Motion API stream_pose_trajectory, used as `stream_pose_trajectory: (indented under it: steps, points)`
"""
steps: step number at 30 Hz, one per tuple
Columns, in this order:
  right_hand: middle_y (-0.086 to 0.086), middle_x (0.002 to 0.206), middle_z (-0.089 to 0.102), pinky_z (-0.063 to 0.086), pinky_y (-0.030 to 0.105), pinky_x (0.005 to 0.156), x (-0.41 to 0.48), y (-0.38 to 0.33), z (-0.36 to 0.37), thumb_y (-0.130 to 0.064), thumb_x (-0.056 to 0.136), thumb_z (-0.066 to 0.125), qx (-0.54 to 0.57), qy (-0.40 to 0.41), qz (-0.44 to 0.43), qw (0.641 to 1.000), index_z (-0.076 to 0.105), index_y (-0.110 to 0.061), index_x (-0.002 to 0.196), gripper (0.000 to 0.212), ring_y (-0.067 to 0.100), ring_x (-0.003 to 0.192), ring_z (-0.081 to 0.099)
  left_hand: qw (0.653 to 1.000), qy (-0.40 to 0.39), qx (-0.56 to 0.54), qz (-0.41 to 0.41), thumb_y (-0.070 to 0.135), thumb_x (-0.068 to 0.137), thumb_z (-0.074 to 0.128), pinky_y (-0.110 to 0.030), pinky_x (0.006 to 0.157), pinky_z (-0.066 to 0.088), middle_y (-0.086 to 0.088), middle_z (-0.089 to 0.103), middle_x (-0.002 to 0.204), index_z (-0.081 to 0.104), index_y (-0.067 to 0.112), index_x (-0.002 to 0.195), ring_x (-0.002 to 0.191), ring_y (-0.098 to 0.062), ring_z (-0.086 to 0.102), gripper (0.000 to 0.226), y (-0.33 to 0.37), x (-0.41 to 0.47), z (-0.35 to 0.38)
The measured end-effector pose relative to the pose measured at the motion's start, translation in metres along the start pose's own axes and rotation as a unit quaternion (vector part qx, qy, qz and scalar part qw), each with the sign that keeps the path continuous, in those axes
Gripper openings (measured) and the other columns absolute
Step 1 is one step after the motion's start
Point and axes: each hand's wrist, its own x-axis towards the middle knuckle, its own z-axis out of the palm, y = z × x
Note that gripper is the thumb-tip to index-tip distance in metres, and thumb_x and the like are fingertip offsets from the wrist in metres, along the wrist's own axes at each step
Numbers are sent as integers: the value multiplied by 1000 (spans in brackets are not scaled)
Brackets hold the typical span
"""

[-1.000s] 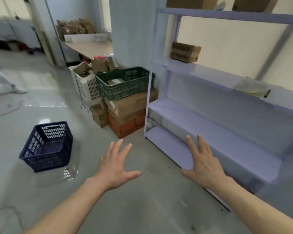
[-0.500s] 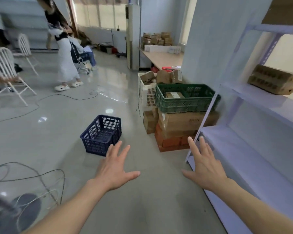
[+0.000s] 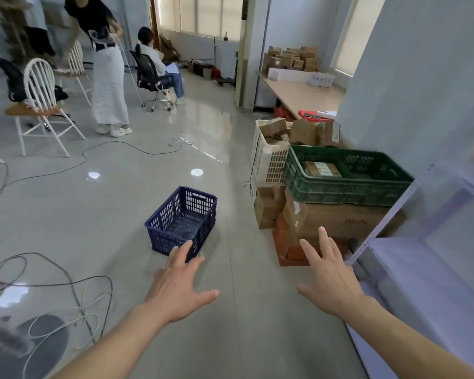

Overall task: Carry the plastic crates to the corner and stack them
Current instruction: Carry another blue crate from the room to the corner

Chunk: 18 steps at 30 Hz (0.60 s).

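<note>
An empty dark blue plastic crate (image 3: 182, 218) stands on the shiny floor in front of me. My left hand (image 3: 179, 285) is stretched out just short of its near corner, fingers spread, holding nothing. My right hand (image 3: 330, 274) is spread open too, off to the crate's right, in front of the stacked boxes. A green plastic crate (image 3: 345, 184) with a small box inside sits on top of cardboard boxes at the right. Behind it stands a white plastic crate (image 3: 268, 160) full of cardboard.
A pale shelving unit (image 3: 427, 263) fills the right side. Stacked cardboard boxes (image 3: 331, 220) sit beside it by a pillar. Cables (image 3: 52, 283) and a fan base (image 3: 30, 348) lie at lower left. White chairs (image 3: 43, 102) and two people (image 3: 107, 67) are at the far left.
The view has swung left and away from the shelves, bringing the room and people into sight. The blue crate now lies nearer and more central, close to my left hand's fingertips.
</note>
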Motion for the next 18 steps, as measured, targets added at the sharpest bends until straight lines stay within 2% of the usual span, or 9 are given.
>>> stream_pose_trajectory:
  steps: [7, 8, 10, 12, 13, 15, 18]
  points:
    - [6, 167, -30, 45, 53, 111, 110, -41, -2, -54, 88, 71, -7, -22, 17, 1000, 11, -33, 163, 99, 33, 159, -8, 1000, -21, -3, -6, 77, 78, 58, -45, 122, 23, 7, -15, 167, 27, 32, 156, 155, -18, -10, 95, -61, 101, -36]
    - [6, 168, -29, 44, 54, 110, 123, -47, -3, -54, 88, 71, -9, -29, 15, 999, 15, -31, 162, 95, 33, 159, -8, 1000, -21, 0, -10, 77, 78, 58, -45, 122, 24, 8, -14, 167, 27, 32, 156, 156, -18, -9, 95, -69, 111, -42]
    - [6, 169, -27, 43, 55, 110, 152, -60, -5, -54, 89, 68, -8, -40, 8, 999, 33, -27, 154, 78, 32, 159, -9, 1000, -15, -3, -19, 77, 78, 58, -45, 120, 26, 8, -13, 167, 28, 32, 156, 156, -19, -2, 95, -84, 130, -54]
    - [6, 170, -25, 43, 56, 111, 184, -74, -8, -55, 90, 66, -6, -47, -2, 999, 53, -24, 136, 57, 31, 159, -9, 999, -8, -12, -28, 78, 76, 58, -46, 119, 28, 8, -12, 167, 30, 33, 155, 156, -19, 2, 95, -101, 148, -62]
    - [6, 170, -24, 42, 57, 111, 200, -80, -9, -55, 90, 66, -6, -52, -8, 999, 57, -24, 130, 52, 31, 160, -9, 999, -6, -15, -36, 79, 75, 58, -46, 119, 29, 7, -12, 167, 31, 32, 154, 156, -19, 1, 96, -109, 157, -66]
    - [6, 171, -22, 42, 57, 113, 232, -92, -7, -56, 90, 67, -12, -61, -24, 998, 57, -24, 132, 54, 31, 160, -8, 999, -5, -15, -51, 81, 72, 56, -47, 119, 28, 7, -11, 168, 31, 31, 155, 156, -18, -2, 99, -125, 172, -72]
    - [6, 170, -24, 41, 55, 113, 283, -107, 0, -54, 89, 67, -13, -59, -51, 997, 46, -27, 145, 65, 31, 159, -8, 997, -2, -19, -79, 85, 66, 50, -46, 121, 25, 5, -9, 168, 32, 30, 155, 155, -16, -6, 106, -144, 195, -79]
